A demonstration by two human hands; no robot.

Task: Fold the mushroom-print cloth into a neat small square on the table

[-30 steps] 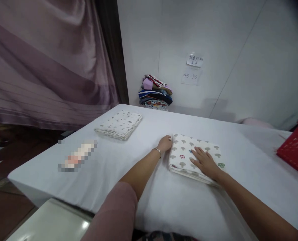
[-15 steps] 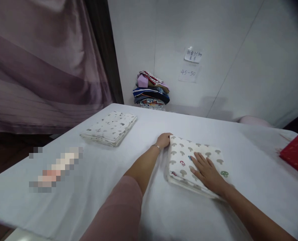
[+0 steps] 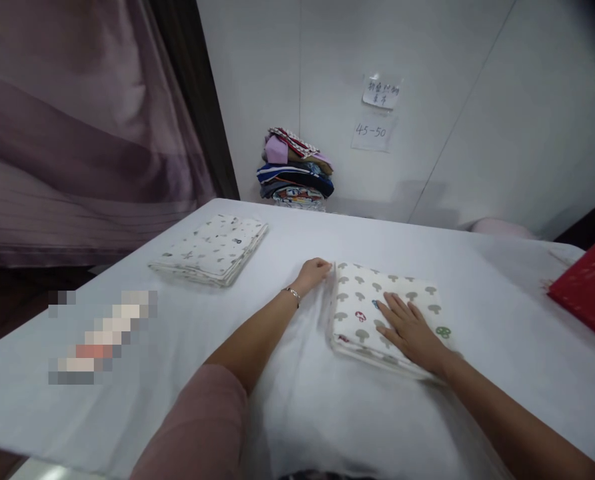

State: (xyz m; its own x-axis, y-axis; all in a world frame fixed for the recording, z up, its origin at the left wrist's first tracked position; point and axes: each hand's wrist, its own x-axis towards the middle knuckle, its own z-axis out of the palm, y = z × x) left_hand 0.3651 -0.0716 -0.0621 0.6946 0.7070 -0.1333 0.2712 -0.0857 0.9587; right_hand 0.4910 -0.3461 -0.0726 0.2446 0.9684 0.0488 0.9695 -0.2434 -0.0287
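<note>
A folded white cloth (image 3: 350, 300) printed with grey mushrooms and a few red, blue and green ones lies on the white-covered table (image 3: 287, 233). My right hand (image 3: 407, 333) rests flat on top of it, fingers spread. At its far left corner, my left hand (image 3: 315, 275) has its fingers pinched together on the edge; the fingertips are small in view. A bracelet circles my left wrist. To the left lies a second folded cloth (image 3: 212, 247), white with a small scattered print, touched by neither hand.
Several folded fabrics form a stack (image 3: 295, 170) beyond the table, by the wall. A red object (image 3: 587, 287) stands at the right edge. A pixelated patch (image 3: 102, 340) covers something on the left. A purple curtain (image 3: 77, 133) hangs at the left, and handwritten signs (image 3: 377, 110) are on the wall.
My left hand has shifted slightly left at the cloth's far corner, and its pinched fingers now show. My right hand stays flat on the cloth. The camera view has shifted slightly.
</note>
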